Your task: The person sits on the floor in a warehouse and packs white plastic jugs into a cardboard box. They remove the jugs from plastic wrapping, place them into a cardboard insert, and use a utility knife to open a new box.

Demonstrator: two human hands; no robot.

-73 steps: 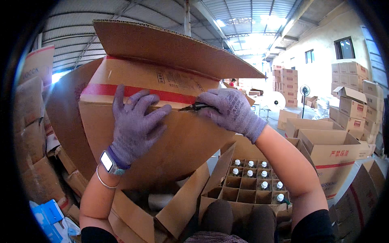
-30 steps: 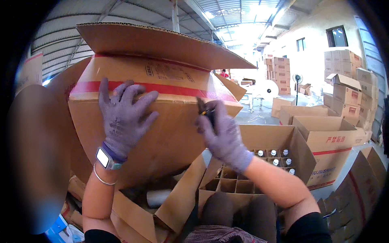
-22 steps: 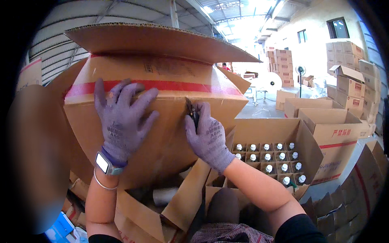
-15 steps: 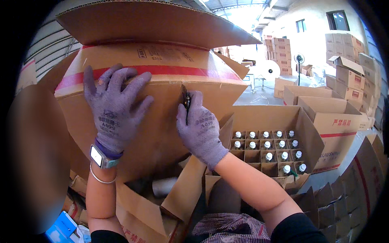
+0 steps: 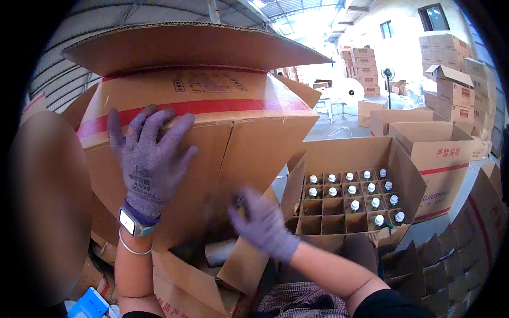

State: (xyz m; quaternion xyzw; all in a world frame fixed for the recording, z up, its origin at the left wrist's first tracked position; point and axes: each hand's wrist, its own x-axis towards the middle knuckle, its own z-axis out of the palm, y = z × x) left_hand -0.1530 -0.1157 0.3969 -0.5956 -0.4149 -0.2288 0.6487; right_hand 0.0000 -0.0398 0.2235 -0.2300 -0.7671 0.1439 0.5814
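A large cardboard carton (image 5: pixel 159 143) stands tilted in front of me, a flap raised at its far side. A dark slit runs down the face nearest me from its upper edge. My left hand (image 5: pixel 146 159), in a grey-purple glove, rests with fingers spread over that edge; it is open. My right hand (image 5: pixel 262 220), gloved alike and blurred by motion, is closed around a small dark box cutter (image 5: pixel 241 205), below the slit and apart from the carton's face. Whether the blade is out cannot be made out.
To the right stands an open carton (image 5: pixel 347 146) with cardboard dividers and several white-capped bottles (image 5: pixel 375 202). More open cartons (image 5: pixel 432 146) stand beyond it. Folded dividers (image 5: pixel 442 265) lie lower right. An open box (image 5: pixel 185 275) sits below the tilted carton.
My right hand has drawn the box cutter down and away from the upper edge, and the slit there now shows longer. My left hand stays on the edge.
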